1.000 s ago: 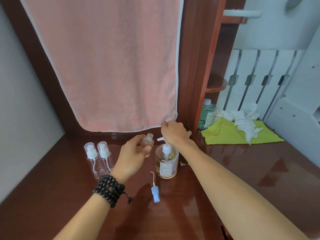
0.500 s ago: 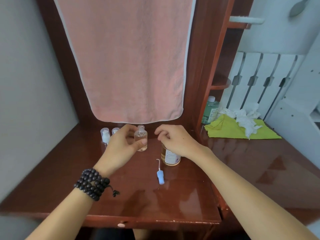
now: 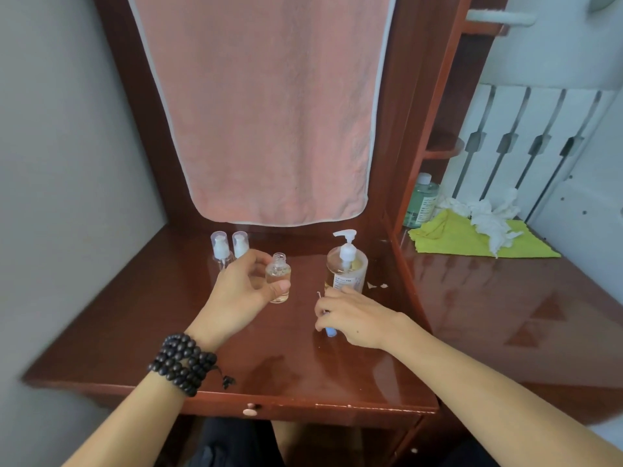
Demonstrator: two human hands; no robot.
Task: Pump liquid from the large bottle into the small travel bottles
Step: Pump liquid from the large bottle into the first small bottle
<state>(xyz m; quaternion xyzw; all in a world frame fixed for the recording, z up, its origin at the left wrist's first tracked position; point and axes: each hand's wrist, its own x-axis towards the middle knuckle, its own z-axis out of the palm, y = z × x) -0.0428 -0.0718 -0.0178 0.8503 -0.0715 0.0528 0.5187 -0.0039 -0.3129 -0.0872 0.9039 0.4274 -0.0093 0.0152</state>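
Left hand [image 3: 242, 291] pinches small clear uncapped plastic travel bottle [image 3: 278, 277] above glossy wooden surface [image 3: 141, 318], light, slick, grip mid-body; right hand [image 3: 350, 318] grasps blue pump cap [image 3: 331, 332].

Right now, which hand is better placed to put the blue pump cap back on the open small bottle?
The right hand. Its fingers are already curled around the blue pump cap on the desk, while the left hand is occupied holding the open small bottle upright.
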